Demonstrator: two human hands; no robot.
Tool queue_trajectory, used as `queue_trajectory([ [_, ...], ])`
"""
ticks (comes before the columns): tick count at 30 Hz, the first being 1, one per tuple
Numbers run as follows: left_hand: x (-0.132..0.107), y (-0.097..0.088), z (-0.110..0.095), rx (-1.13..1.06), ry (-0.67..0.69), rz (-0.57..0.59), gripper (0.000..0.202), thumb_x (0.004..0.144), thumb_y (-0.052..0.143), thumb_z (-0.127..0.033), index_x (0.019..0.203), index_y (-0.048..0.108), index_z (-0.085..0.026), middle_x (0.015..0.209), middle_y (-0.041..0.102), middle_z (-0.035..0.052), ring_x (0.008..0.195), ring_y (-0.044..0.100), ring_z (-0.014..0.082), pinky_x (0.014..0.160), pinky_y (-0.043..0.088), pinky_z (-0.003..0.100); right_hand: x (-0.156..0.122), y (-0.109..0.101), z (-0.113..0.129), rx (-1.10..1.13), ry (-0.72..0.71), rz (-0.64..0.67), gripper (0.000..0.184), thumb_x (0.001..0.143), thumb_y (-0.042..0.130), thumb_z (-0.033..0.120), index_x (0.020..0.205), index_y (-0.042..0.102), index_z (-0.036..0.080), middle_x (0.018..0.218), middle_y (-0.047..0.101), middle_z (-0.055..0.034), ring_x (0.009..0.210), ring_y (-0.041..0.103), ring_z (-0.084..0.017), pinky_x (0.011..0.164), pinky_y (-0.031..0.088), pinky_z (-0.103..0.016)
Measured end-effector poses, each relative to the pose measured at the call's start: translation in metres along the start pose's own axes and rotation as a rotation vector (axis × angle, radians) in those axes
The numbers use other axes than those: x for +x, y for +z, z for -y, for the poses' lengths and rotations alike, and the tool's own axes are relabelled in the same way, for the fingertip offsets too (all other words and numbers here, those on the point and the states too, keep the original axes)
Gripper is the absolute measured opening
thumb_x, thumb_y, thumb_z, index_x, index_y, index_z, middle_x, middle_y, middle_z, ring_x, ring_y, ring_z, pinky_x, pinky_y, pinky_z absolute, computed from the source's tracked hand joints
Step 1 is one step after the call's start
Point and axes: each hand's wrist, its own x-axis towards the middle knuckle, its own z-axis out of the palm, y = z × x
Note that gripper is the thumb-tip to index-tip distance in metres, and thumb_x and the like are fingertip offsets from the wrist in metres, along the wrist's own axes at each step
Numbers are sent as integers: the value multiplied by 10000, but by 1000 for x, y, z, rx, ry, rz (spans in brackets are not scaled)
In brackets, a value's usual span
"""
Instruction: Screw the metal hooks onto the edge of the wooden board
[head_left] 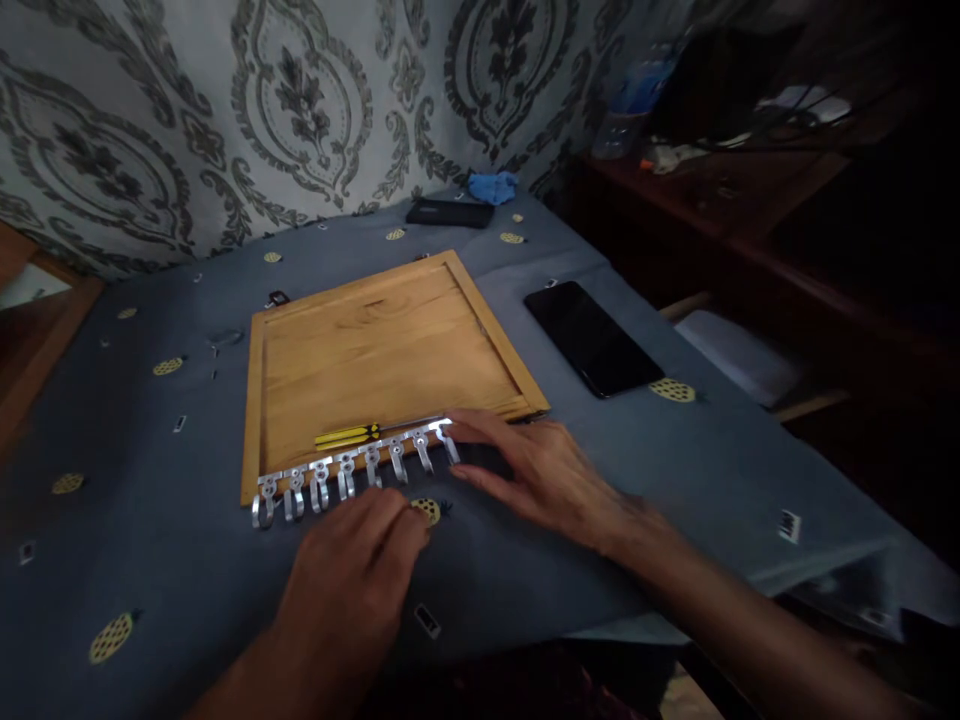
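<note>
A silver metal hook rail (373,452) with several hooks lies along the near edge of a framed wooden panel (382,350). My right hand (540,470) is at the rail's right end, index finger on top and thumb beside the last hook, closed about it. Just in front of the rail's middle is my left hand (352,570), its fingers curled together; whatever they hold, if anything, is hidden. A screwdriver (347,437) with a yellow and black handle rests on the panel behind the rail, its shaft pointing at my right fingertips.
Right of the panel lies a black phone (592,338). At the back are a dark flat case (450,213) and a crumpled blue cloth (493,187). A plastic bottle (626,110) stands on a dark red desk (720,200). The blue tablecloth (187,560) hangs over the table's right edge.
</note>
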Motion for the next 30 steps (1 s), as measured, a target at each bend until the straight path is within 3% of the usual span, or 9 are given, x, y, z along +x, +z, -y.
queue_trajectory([
  [5, 44, -27, 30, -329, -223, 97, 171, 980, 466, -231, 906, 619, -225, 883, 640, -1, 821, 620, 164, 715, 481, 292, 2, -5, 4, -1, 10, 41, 439, 920, 626, 282, 1330, 503, 185, 1066, 771, -18, 806, 752, -189, 707, 589, -318],
  [11, 90, -13, 53, -396, -163, 315, 169, 942, 488, -182, 821, 606, -184, 812, 619, 2, 781, 589, 163, 712, 437, 301, 1, -5, 4, 50, 21, 60, 495, 945, 581, 302, 1412, 453, 202, 1113, 756, -35, 943, 740, -204, 803, 594, -333],
  [15, 98, -5, 56, -355, -118, 391, 134, 936, 504, -165, 857, 610, -186, 839, 640, 6, 795, 593, 167, 746, 437, 307, 1, -5, 3, 57, 28, 65, 500, 954, 574, 306, 1423, 443, 198, 1101, 758, -53, 924, 745, -204, 803, 598, -336],
  [21, 106, -8, 57, -291, -104, 493, 154, 950, 495, -177, 830, 592, -174, 869, 640, 23, 801, 594, 173, 736, 426, 310, 1, -6, 3, 60, 29, 57, 479, 959, 567, 301, 1408, 445, 185, 1100, 760, -54, 909, 749, -204, 773, 603, -332],
  [30, 112, -7, 53, -183, -65, 521, 182, 943, 504, -184, 801, 619, -176, 850, 661, 34, 810, 611, 189, 733, 433, 310, 3, -7, 5, 22, 45, 93, 460, 953, 579, 318, 1381, 461, 200, 1044, 770, -40, 884, 753, -197, 768, 600, -315],
])
